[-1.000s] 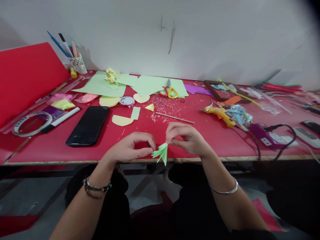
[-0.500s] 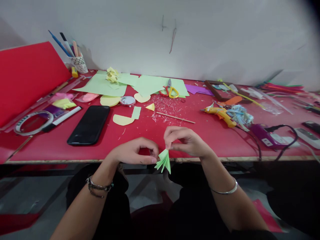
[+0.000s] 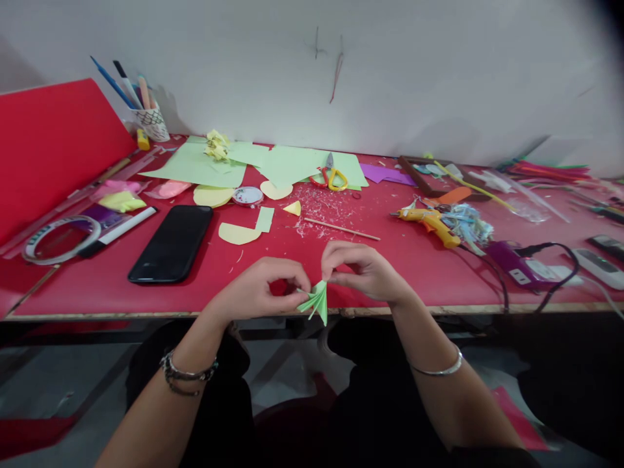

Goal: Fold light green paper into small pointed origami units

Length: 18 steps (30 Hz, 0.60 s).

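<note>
A small light-green pleated paper fan (image 3: pixel 318 303) hangs between my hands at the table's front edge, its folds spread downward. My right hand (image 3: pixel 363 270) pinches its gathered top between thumb and fingertips. On the other side, my left hand (image 3: pixel 270 286) is closed with thumb and index finger on the fan's left outer pleat. Beyond my hands lie a thin wooden stick (image 3: pixel 341 229), a small yellow paper wedge (image 3: pixel 293 208), a cream paper piece (image 3: pixel 238 233) and a green paper strip (image 3: pixel 264 220).
A black phone (image 3: pixel 170 244) lies left of my hands. Scissors (image 3: pixel 332 175) rest on green paper sheets (image 3: pixel 287 166) at the back. Rightward are a yellow glue gun (image 3: pixel 429 222), a purple power strip (image 3: pixel 521 265) with cables and a brown tray (image 3: pixel 414 179). A pen cup (image 3: pixel 153 123) stands back left.
My left thumb and index finger have closed on the fan's left pleat. Both hands have risen slightly, and the fan's left side has lifted.
</note>
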Tool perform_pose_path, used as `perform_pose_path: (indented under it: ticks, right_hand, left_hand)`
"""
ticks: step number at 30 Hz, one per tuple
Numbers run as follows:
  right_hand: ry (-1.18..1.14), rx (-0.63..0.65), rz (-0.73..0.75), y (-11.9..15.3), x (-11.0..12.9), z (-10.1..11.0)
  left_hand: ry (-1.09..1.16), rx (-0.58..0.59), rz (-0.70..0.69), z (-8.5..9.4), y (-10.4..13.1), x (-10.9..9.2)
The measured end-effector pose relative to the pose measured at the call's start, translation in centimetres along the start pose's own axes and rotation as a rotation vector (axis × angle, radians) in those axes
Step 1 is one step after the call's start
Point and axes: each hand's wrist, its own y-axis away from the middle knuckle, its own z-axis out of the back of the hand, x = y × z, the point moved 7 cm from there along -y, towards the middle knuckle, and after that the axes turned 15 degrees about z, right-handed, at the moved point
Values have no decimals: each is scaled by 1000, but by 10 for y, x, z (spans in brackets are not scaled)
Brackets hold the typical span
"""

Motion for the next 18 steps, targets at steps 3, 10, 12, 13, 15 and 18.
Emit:
perform_pose_path:
  ticks: [3, 10, 12, 13, 15, 18]
  right_hand:
    - [2, 13, -7, 0, 1, -1]
    - [-32, -2, -12, -2, 3, -8]
    - [-20, -30, -4, -3, 4, -6]
    - [-5, -44, 2, -3, 4, -5]
    - [43, -79, 16, -2, 5, -1]
    - [125, -133, 40, -2, 7, 7]
  left_hand:
    - [-5, -132, 42, 10, 0, 4]
    - [45, -266, 26, 14, -2, 3]
    - [100, -325, 15, 15, -1, 4]
    - [134, -349, 10, 16, -1, 5]
    - [202, -376, -9, 18, 0, 7]
    - [241, -392, -79, 23, 4, 7]
